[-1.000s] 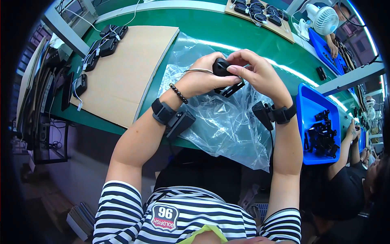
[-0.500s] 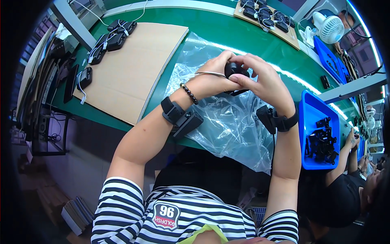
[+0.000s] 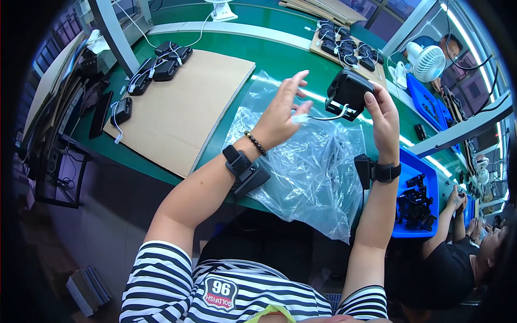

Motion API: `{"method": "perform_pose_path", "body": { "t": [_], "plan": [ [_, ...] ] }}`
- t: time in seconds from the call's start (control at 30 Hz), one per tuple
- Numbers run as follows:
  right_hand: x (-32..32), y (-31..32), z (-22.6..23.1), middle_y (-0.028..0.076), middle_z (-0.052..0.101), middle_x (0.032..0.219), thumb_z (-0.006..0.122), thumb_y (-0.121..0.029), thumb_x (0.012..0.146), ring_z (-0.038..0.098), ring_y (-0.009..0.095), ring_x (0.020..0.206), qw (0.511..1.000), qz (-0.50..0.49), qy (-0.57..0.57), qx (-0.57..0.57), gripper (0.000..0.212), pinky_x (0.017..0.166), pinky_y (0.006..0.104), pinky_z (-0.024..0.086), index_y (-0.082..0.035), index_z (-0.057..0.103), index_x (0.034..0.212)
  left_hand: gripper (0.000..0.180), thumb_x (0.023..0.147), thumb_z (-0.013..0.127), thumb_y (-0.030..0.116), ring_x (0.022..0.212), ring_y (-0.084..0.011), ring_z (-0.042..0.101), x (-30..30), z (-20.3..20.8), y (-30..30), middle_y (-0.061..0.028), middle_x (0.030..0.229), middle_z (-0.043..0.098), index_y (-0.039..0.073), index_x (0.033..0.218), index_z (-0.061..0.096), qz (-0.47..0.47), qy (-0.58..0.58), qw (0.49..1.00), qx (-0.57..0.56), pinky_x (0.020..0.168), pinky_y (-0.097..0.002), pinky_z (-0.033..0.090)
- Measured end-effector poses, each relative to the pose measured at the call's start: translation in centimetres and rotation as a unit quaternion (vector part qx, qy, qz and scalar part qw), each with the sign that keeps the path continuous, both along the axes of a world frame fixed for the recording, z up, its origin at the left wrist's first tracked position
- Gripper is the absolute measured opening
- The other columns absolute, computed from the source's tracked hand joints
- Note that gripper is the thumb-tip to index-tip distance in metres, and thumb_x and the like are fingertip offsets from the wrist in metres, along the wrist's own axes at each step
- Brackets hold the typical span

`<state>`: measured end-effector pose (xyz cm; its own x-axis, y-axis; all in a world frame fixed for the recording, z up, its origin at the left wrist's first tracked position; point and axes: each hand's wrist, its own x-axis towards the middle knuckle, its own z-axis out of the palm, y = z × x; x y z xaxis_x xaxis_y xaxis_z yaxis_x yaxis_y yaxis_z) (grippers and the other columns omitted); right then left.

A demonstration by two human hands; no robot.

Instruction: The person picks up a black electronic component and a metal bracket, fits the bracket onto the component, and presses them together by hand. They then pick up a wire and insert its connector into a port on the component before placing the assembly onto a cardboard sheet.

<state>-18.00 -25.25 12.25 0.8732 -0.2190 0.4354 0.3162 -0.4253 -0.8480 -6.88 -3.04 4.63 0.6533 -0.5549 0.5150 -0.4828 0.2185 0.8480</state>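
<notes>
My right hand (image 3: 385,116) grips a boxy black device (image 3: 349,92) by its right side, thumb in front, raised above the clear plastic bag (image 3: 301,167). A white cable (image 3: 331,117) comes out of the device's lower edge and runs left, ending in a small white connector (image 3: 300,118). That connector lies at the thumb side of my left hand (image 3: 280,113); whether it touches is hard to tell. The fingers of my left hand are stretched out and apart.
Similar black devices with white cables lie on the cardboard sheet (image 3: 188,107) at left and a board (image 3: 319,49) at the far side. A blue bin (image 3: 401,234) of black parts stands at right, below a metal post (image 3: 458,132). A fan (image 3: 429,63) and a co-worker (image 3: 449,258) are beyond.
Both hands were around the device. Now my left hand is off it with fingers spread, while my right hand has moved right, and the device's square face and cable show.
</notes>
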Motion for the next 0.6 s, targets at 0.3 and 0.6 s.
{"method": "perform_pose_path", "body": {
  "t": [0.3, 0.6],
  "plan": [
    [-1.1, 4.3, -1.6, 0.006, 0.063, 0.118, 0.062, -0.018, 0.103, 0.059, 0.013, 0.110, 0.991, 0.042, -0.023, 0.124, 0.039, 0.095, 0.0262, 0.047, 0.003, 0.052, 0.135, 0.068, 0.103, 0.046, 0.056, 0.130, -0.0368, 0.055, -1.9, 2.4, 0.2, -0.0175, 0.143, 0.052, 0.013, 0.155, 0.033, -0.382, 0.423, 0.814, -0.109, 0.112, -0.0504, 0.046],
    [-4.6, 3.0, -0.7, 0.006, 0.066, 0.112, 0.059, -0.015, 0.104, 0.063, 0.012, 0.103, 0.997, -0.052, 0.031, -0.047, 0.026, 0.089, 0.0257, 0.050, 0.002, 0.059, 0.123, 0.063, 0.099, 0.062, 0.043, 0.121, -0.0334, 0.062, -1.7, 2.1, 0.3, -0.0216, 0.132, 0.058, 0.005, 0.145, 0.044, -0.358, 0.443, 0.807, -0.154, 0.108, -0.0487, 0.050]
  ]
}}
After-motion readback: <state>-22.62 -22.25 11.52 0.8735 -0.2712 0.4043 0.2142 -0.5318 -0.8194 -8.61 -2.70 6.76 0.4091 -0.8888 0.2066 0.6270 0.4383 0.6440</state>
